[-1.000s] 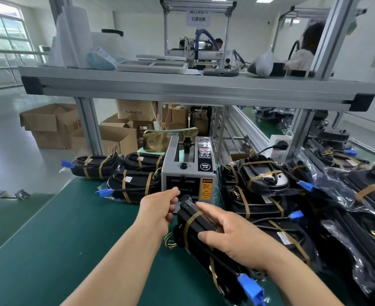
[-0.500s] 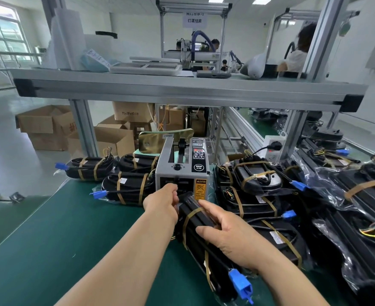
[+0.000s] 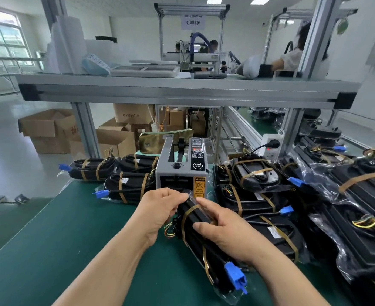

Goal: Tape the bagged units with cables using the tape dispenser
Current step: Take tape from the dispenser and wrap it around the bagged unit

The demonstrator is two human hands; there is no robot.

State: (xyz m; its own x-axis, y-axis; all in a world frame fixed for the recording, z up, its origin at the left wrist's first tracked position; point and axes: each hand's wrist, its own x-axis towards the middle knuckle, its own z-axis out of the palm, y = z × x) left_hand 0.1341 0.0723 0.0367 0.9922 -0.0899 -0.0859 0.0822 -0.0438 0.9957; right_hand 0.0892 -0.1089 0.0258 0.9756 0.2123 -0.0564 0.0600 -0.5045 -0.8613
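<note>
A black bagged unit [image 3: 195, 219] with a coiled cable and a blue connector [image 3: 235, 276] lies on the green mat in front of the grey tape dispenser [image 3: 181, 171]. Two brown tape bands cross it. My left hand [image 3: 160, 208] grips its far end, fingers curled over the top near the dispenser's outlet. My right hand [image 3: 224, 228] holds its right side, thumb and forefinger pressed on the far band. Whether a fresh tape strip is in my fingers is hidden.
Taped units are stacked left of the dispenser [image 3: 124, 186] and piled at the right [image 3: 257, 195], with more bagged ones at the far right [image 3: 359, 206]. An aluminium shelf [image 3: 182, 91] spans overhead. Cardboard boxes [image 3: 49, 131] stand behind. A person [image 3: 292, 56] sits beyond.
My left hand came back from the dispenser's outlet onto the unit's far end. My right hand slid up the unit toward the far band.
</note>
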